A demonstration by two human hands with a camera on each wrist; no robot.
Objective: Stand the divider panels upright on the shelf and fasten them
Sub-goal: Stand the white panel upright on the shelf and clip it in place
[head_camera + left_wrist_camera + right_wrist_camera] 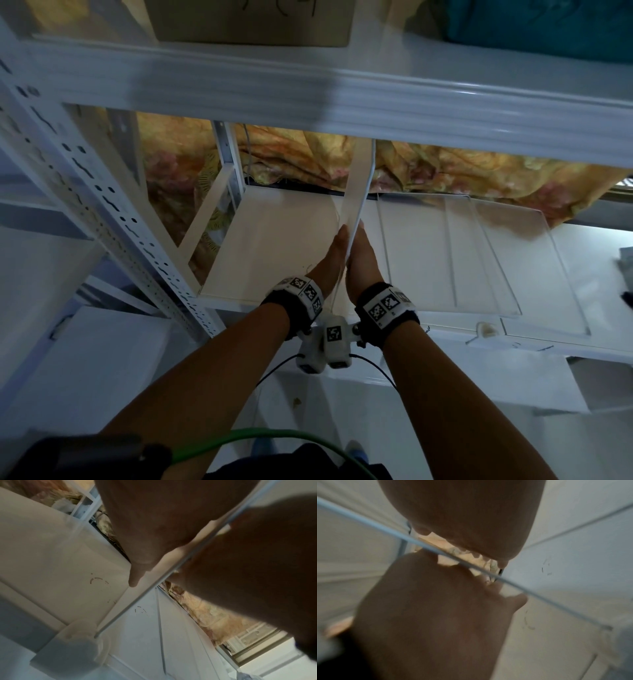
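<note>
Both hands, the left hand [330, 260] and right hand [363, 262], pressed flat, fingers straight, against either face of an upright clear divider panel [356, 192] near the shelf's [274, 246] front edge. More clear panels [479, 253] lay flat on the shelf to its right.

Clear divider panel [356, 192] stands upright on white shelf [274, 240].

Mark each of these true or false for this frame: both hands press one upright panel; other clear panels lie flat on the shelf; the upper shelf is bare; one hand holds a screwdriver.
1. Left hand and right hand press flat on either side of one upright panel. True.
2. More clear panels lie flat on the shelf. True.
3. The upper shelf is bare. False: a cardboard box sits there.
4. One hand holds a screwdriver. False: no tool shows.
</note>
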